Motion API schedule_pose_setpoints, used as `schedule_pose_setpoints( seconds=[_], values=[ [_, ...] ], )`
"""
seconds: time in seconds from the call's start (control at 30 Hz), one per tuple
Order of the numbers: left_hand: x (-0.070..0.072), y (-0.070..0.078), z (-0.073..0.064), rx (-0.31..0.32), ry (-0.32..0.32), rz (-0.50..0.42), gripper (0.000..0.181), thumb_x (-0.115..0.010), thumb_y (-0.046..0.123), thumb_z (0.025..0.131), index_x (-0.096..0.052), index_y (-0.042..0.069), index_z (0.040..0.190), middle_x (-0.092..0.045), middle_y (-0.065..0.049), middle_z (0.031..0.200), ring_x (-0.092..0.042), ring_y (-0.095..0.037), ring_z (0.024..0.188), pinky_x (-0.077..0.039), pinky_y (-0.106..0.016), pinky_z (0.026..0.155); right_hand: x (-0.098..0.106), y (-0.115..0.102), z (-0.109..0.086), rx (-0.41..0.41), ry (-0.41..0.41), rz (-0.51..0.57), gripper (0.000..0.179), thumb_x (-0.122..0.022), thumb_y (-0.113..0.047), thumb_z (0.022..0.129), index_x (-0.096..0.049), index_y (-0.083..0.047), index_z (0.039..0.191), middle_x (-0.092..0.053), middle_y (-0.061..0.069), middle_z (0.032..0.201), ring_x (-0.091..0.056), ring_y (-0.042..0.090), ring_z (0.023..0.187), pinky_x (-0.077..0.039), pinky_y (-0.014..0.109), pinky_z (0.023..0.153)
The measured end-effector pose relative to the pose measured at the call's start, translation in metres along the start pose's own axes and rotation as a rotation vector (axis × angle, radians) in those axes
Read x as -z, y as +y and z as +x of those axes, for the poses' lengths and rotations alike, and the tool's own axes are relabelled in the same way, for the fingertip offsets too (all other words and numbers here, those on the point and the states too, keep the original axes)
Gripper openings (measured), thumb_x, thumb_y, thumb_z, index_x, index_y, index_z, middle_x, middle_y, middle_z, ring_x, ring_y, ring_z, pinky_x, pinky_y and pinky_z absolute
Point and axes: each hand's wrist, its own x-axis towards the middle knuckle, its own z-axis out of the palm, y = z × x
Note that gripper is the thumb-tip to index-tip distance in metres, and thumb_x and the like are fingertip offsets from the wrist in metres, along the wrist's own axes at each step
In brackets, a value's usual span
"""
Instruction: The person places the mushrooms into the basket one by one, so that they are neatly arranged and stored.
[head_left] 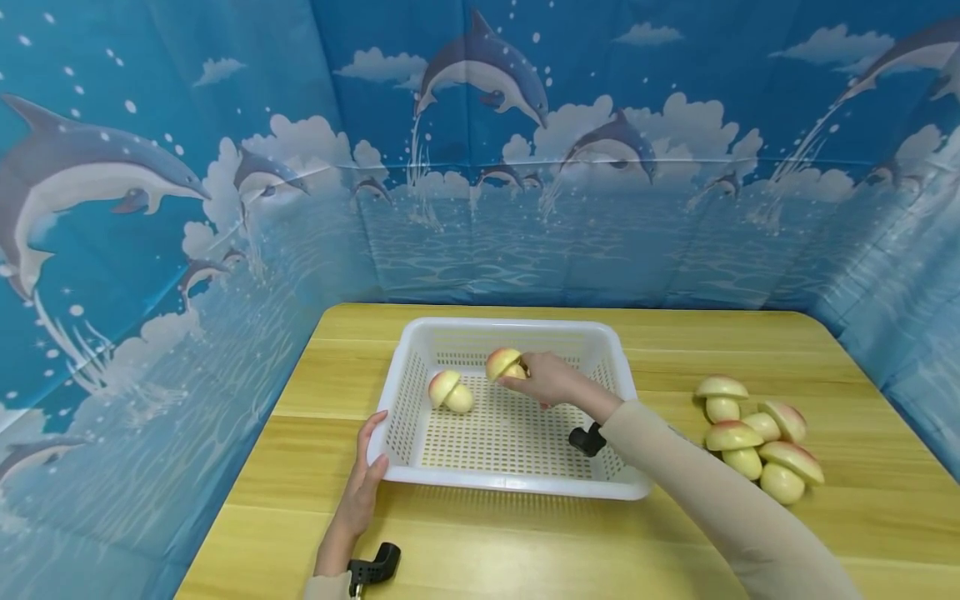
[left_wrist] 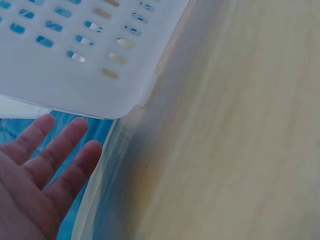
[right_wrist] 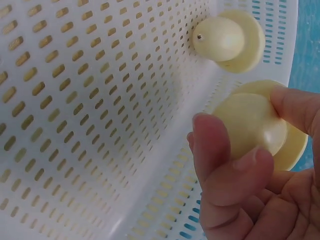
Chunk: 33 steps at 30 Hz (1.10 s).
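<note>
Dolphin-print curtain behind wooden table

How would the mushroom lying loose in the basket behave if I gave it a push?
The loose mushroom would probably rock or roll, since its cap and stem are rounded. Its smooth, shiny surface could make it slippery. It's likely stiff: the matching mushroom shows no visible dent in the right grip.

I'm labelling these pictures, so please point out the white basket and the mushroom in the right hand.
White basket (head_left: 517, 483): head view, on its near rim.
Held mushroom (right_wrist: 251, 122): right wrist view, on its stem.
</note>
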Motion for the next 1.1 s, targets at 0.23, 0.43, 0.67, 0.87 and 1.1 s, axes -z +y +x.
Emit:
schedule_pose_setpoints(
  seconds=[0.23, 0.43, 0.67, 0.87, 1.1],
  values=[
    [0.0, -0.001, 0.0, 0.0, 0.008, 0.01, 0.056, -0.032, 0.021, 0.094, -0.017, 0.016, 0.148, -0.021, -0.016, 0.151, -0.03, -0.037, 0.128, -0.024, -0.061, 0.095, -0.004, 0.005, 0.01, -0.012, -0.054, 0.017, 0.052, -0.055, -0.048, 0.092, -0.054, -0.002, 0.117, -0.059, 0.01, 0.075, -0.06, 0.023, 0.048, -0.051, 0.037, 0.051],
    [0.0, -0.001, 0.0, 0.004, 0.009, 0.005, 0.056, -0.032, 0.02, 0.094, -0.017, 0.016, 0.148, -0.02, -0.015, 0.151, -0.029, -0.036, 0.129, -0.023, -0.061, 0.096, -0.007, 0.001, 0.014, -0.013, -0.074, 0.032, 0.046, -0.057, -0.047, 0.092, -0.055, -0.004, 0.108, -0.056, 0.01, 0.071, -0.06, 0.024, 0.05, -0.051, 0.039, 0.052],
    [-0.001, -0.001, 0.0, 0.008, 0.004, 0.012, 0.056, -0.033, 0.021, 0.094, -0.017, 0.017, 0.148, -0.021, -0.015, 0.151, -0.03, -0.037, 0.129, -0.023, -0.062, 0.095, -0.011, -0.002, 0.018, -0.014, -0.061, 0.009, 0.044, -0.059, -0.046, 0.091, -0.056, -0.004, 0.102, -0.057, 0.01, 0.072, -0.06, 0.022, 0.048, -0.05, 0.037, 0.051],
    [-0.001, -0.001, 0.0, 0.0, 0.005, 0.012, 0.056, -0.032, 0.021, 0.094, -0.017, 0.016, 0.148, -0.02, -0.016, 0.151, -0.03, -0.038, 0.129, -0.024, -0.063, 0.095, -0.016, -0.001, 0.021, -0.016, -0.051, -0.02, 0.04, -0.06, -0.047, 0.09, -0.056, -0.007, 0.089, -0.056, 0.009, 0.071, -0.06, 0.021, 0.049, -0.048, 0.031, 0.048],
    [-0.001, -0.004, 0.0, 0.006, 0.007, -0.005, 0.056, -0.033, 0.022, 0.095, -0.016, 0.015, 0.148, -0.02, -0.016, 0.151, -0.028, -0.038, 0.129, -0.023, -0.061, 0.095, -0.021, -0.002, 0.022, -0.014, -0.053, -0.023, 0.04, -0.06, -0.047, 0.089, -0.058, -0.007, 0.092, -0.056, 0.008, 0.067, -0.06, 0.022, 0.048, -0.048, 0.031, 0.047]
  ],
)
